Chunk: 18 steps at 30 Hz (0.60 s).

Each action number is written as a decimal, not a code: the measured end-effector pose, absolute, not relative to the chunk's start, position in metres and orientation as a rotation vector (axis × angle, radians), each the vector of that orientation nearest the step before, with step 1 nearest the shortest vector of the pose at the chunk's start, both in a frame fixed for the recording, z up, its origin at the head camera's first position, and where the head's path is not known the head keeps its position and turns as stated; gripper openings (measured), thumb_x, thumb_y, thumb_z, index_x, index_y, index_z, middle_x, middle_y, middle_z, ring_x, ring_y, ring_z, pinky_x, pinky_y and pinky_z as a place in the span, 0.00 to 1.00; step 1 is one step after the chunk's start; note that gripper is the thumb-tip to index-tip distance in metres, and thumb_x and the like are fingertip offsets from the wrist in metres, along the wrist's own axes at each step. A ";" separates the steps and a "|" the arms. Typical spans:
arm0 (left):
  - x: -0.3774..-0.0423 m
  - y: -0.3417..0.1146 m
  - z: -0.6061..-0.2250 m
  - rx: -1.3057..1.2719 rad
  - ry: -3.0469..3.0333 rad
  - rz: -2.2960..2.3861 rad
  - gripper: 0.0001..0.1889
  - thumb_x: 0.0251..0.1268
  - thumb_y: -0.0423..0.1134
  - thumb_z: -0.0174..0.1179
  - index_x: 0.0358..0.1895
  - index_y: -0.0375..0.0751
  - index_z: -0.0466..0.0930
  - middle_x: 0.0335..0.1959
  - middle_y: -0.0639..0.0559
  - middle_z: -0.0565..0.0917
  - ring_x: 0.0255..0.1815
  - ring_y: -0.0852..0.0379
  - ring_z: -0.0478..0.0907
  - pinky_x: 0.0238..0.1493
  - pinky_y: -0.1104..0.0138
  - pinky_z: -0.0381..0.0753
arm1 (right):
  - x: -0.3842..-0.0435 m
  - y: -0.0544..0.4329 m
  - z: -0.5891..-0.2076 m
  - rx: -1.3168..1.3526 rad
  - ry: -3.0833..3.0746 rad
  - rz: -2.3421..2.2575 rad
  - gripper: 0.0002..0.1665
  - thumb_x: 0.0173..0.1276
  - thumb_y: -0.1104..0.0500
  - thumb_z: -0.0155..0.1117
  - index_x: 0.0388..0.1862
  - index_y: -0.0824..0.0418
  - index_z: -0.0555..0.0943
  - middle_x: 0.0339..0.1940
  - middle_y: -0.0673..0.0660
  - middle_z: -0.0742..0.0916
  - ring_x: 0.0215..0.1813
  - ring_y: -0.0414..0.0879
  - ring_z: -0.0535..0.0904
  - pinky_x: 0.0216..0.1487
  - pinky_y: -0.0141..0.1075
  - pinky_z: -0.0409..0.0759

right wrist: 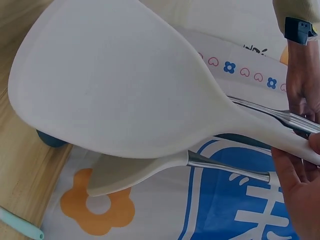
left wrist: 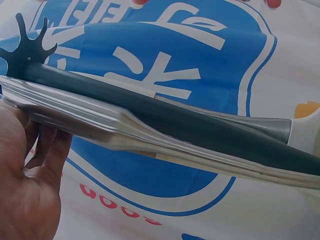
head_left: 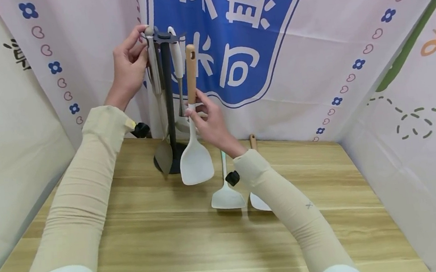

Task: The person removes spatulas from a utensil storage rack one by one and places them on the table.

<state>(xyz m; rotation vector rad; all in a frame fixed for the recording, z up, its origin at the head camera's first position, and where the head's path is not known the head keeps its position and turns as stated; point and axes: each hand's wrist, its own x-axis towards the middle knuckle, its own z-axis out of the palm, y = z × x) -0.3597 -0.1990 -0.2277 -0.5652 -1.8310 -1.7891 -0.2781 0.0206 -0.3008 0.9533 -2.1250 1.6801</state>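
My left hand (head_left: 129, 65) is at the top of a black utensil stand (head_left: 169, 96), its thumb and fingers holding the upper handle of a long metal spoon (head_left: 155, 71). The spoon hangs upright, its bowl low by the stand's base. In the left wrist view, its shiny handle (left wrist: 75, 107) runs beside the stand's post. My right hand (head_left: 212, 123) pinches a white spatula with a wooden handle (head_left: 191, 74) where handle and neck meet. The spatula is upright, blade down, in front of the stand. Its broad white blade (right wrist: 110, 80) fills much of the right wrist view.
A white-handled utensil (head_left: 176, 55) hangs on the stand's other side. To the right, on the wooden table (head_left: 166, 249), are a pale spatula (head_left: 228, 198) and a second white spatula (head_left: 259, 203), partly hidden by my right arm. A printed cloth (head_left: 300, 77) hangs behind.
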 end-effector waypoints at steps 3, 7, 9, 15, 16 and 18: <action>-0.355 -0.198 -0.226 -0.570 -1.821 -1.806 0.22 0.77 0.28 0.52 0.67 0.51 0.79 0.36 0.53 0.85 0.19 0.57 0.60 0.28 0.73 0.67 | -0.278 0.025 -0.303 0.957 -2.107 1.688 0.32 0.75 0.74 0.55 0.75 0.76 0.61 0.54 0.76 0.79 0.48 0.68 0.84 0.53 0.54 0.85; -0.351 -0.197 -0.225 -0.575 -1.813 -1.823 0.22 0.76 0.26 0.51 0.66 0.51 0.80 0.36 0.53 0.85 0.18 0.57 0.59 0.27 0.73 0.65 | -0.278 0.031 -0.305 0.943 -2.125 1.673 0.32 0.75 0.74 0.55 0.75 0.76 0.61 0.54 0.74 0.79 0.48 0.68 0.84 0.52 0.52 0.85; -0.350 -0.196 -0.224 -0.576 -1.823 -1.816 0.22 0.76 0.26 0.51 0.65 0.51 0.80 0.30 0.52 0.82 0.18 0.57 0.58 0.27 0.73 0.65 | -0.277 0.034 -0.306 0.926 -2.141 1.671 0.32 0.75 0.73 0.56 0.76 0.76 0.61 0.55 0.74 0.80 0.48 0.67 0.84 0.52 0.52 0.85; -0.353 -0.198 -0.222 -0.563 -1.860 -1.781 0.22 0.77 0.27 0.51 0.66 0.50 0.79 0.17 0.53 0.67 0.19 0.57 0.57 0.27 0.72 0.64 | -0.280 0.043 -0.305 0.920 -2.121 1.664 0.31 0.75 0.74 0.56 0.74 0.76 0.63 0.53 0.74 0.80 0.47 0.68 0.83 0.50 0.56 0.85; -0.354 -0.198 -0.222 -0.562 -1.865 -1.772 0.22 0.77 0.27 0.51 0.67 0.49 0.79 0.17 0.53 0.66 0.19 0.57 0.57 0.27 0.72 0.64 | -0.281 0.045 -0.305 0.925 -2.117 1.660 0.30 0.74 0.74 0.56 0.73 0.76 0.64 0.53 0.74 0.80 0.46 0.68 0.84 0.49 0.56 0.85; -0.356 -0.199 -0.223 -0.566 -1.877 -1.752 0.22 0.77 0.27 0.51 0.67 0.49 0.79 0.16 0.53 0.63 0.19 0.57 0.57 0.26 0.72 0.63 | -0.281 0.048 -0.305 0.933 -2.114 1.656 0.30 0.74 0.75 0.56 0.73 0.76 0.65 0.52 0.74 0.80 0.45 0.68 0.84 0.48 0.55 0.86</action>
